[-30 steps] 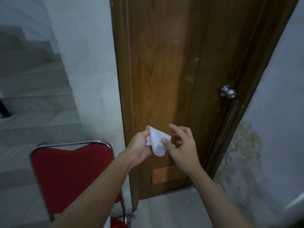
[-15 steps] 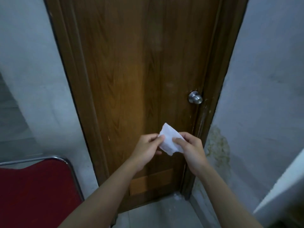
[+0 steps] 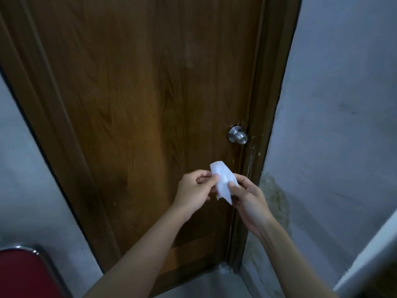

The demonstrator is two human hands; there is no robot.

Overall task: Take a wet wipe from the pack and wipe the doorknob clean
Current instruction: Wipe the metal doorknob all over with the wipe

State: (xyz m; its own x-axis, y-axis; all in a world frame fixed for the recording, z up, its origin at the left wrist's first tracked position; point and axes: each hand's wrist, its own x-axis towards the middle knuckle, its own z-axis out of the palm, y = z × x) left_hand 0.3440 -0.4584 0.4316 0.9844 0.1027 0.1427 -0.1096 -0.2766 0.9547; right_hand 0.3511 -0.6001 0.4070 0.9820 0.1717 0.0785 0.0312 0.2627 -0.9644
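Observation:
A white wet wipe (image 3: 223,180) is pinched between both hands in front of the brown wooden door (image 3: 137,108). My left hand (image 3: 194,190) grips its left edge with thumb and fingers. My right hand (image 3: 247,196) grips its right side, thumb on the front. The wipe is partly folded and hangs down between them. The round silver doorknob (image 3: 237,135) sits on the door's right edge, above and slightly right of the wipe, untouched. The pack is out of view.
The dark door frame (image 3: 255,168) runs down beside the knob. A grey stained wall (image 3: 335,125) stands on the right. A red chair with a chrome rim (image 3: 23,274) is at the bottom left. A pale ledge (image 3: 369,261) crosses the bottom right.
The view has swung right and closer to the door, so the chair has slid off to the left. Both hands with the wipe have come nearer the doorknob.

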